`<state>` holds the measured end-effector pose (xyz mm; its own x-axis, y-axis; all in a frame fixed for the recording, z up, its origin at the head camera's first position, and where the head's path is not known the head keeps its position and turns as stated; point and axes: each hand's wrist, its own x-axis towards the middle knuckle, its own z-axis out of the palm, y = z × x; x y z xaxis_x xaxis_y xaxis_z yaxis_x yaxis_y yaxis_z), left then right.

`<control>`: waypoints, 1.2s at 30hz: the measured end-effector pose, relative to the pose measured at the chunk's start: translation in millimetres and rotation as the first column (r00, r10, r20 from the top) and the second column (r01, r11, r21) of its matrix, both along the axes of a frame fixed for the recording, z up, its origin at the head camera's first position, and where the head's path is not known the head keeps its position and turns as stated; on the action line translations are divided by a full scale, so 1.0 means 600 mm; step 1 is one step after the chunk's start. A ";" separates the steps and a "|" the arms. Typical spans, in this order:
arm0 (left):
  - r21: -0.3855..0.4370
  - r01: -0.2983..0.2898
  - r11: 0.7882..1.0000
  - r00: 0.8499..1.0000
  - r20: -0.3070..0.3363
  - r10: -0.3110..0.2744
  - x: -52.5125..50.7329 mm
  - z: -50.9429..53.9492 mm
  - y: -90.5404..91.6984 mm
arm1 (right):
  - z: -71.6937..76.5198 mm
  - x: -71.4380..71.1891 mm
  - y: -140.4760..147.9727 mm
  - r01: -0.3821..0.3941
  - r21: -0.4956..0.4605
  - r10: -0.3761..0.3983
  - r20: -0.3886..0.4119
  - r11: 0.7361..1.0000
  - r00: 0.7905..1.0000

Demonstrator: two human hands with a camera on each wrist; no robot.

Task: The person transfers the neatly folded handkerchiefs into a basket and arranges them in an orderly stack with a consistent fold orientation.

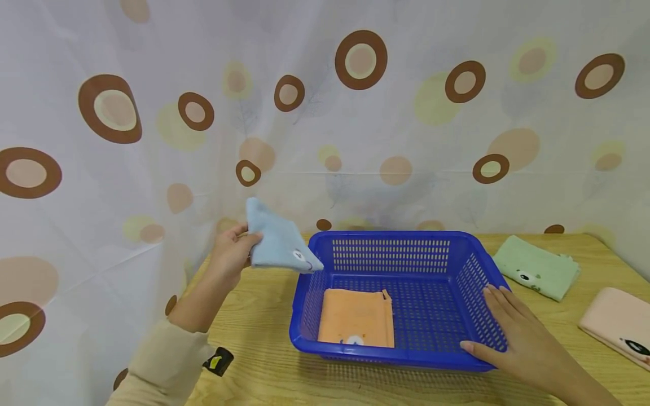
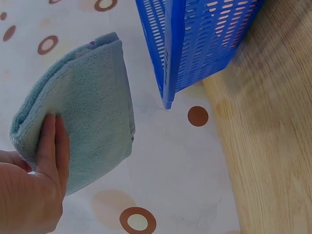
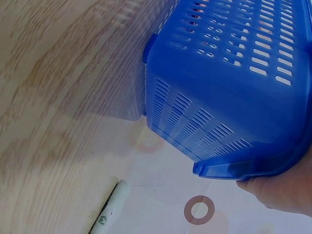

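My left hand (image 1: 231,254) pinches a folded light blue towel (image 1: 279,239) in the air, just left of the blue basket (image 1: 396,354). The left wrist view shows the fingers of my left hand (image 2: 34,180) laid over the folded towel (image 2: 92,97), with the thumb side partly hidden. My right hand (image 1: 528,344) holds the basket's right rim, thumb at the front corner and fingers along the side; in the right wrist view only part of the hand (image 3: 285,190) shows at the rim. Inside the basket, at left, lies a folded orange towel (image 1: 355,316).
A folded green towel (image 1: 538,268) and a pink towel (image 1: 619,321) lie on the wooden table (image 1: 254,349) right of the basket. A small black and yellow item (image 1: 218,361) is near the left sleeve. A patterned curtain (image 1: 315,129) hangs behind and at left.
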<state>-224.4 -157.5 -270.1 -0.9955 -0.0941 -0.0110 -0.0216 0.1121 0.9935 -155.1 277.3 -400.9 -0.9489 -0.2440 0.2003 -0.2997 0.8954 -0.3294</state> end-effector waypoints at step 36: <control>-0.025 0.077 0.997 0.997 0.012 -0.077 0.006 -0.033 0.075 | 0.001 0.000 0.002 0.003 0.004 -0.003 0.017 1.000 1.000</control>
<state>-220.6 -112.5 -289.9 -0.9996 -0.0179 -0.0205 -0.0228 0.1387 0.9901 -155.3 278.6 -400.5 -0.9528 -0.2418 0.1836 -0.2915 0.8976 -0.3306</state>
